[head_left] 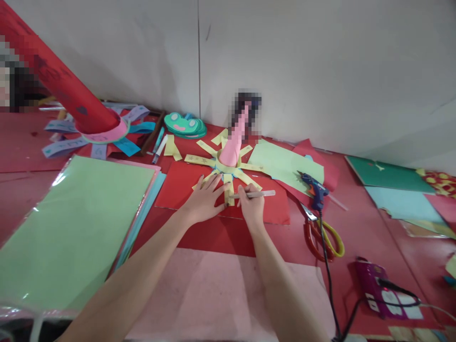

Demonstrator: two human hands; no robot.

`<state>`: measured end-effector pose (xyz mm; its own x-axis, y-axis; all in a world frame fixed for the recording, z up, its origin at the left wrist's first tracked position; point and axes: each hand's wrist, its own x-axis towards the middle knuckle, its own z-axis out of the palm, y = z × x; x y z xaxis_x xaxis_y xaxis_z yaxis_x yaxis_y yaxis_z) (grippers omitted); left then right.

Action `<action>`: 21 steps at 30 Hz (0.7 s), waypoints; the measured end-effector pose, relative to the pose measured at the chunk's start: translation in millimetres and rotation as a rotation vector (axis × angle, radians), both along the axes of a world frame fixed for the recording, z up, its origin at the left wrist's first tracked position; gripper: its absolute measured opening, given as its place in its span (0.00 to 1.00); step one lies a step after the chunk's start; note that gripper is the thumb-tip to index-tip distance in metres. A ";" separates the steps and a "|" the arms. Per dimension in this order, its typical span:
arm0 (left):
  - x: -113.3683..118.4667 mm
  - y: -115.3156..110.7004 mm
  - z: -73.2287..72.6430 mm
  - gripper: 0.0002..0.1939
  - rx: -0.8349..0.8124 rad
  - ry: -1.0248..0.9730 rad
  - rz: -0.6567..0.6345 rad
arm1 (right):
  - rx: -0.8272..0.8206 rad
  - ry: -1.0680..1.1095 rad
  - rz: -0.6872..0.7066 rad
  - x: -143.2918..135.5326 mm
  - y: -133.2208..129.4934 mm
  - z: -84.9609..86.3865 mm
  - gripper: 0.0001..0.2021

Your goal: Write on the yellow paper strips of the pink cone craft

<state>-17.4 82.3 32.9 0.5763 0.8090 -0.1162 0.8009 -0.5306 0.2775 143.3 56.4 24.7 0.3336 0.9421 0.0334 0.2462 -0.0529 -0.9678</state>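
Note:
A pink paper cone (232, 149) stands at the centre, ringed at its base by yellow paper strips (200, 160) that spread outward like rays. Some strips carry small drawn stars. Under them lies a red sheet (174, 187). My left hand (202, 202) rests flat with fingers spread, pressing on the front strips. In my right hand (251, 206) is a pen (265, 194), pinched between thumb and fingers. Its tip is at the strip pointing toward me, beside my left fingertips.
Right of my hands lie a blue glue gun (315, 190), large scissors (335, 240) and a purple power strip (379, 287) with cables. Green sheets (78, 218) in plastic are at left, behind them a red paper tube (67, 85). Green frog-face cutouts (183, 126) lie near the wall.

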 end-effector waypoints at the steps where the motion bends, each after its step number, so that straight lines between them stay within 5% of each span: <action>1: -0.1 0.1 -0.2 0.30 -0.002 -0.003 0.000 | -0.005 -0.007 0.002 -0.3 -0.2 1.1 0.17; 21: -0.8 0.0 -2.5 0.30 0.014 -0.025 0.000 | -0.017 0.014 0.026 -2.3 0.1 2.7 0.17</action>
<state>-18.2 82.3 30.4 0.5791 0.8103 -0.0902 0.7936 -0.5348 0.2901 141.0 56.4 27.4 0.3097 0.9507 0.0131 0.2340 -0.0629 -0.9702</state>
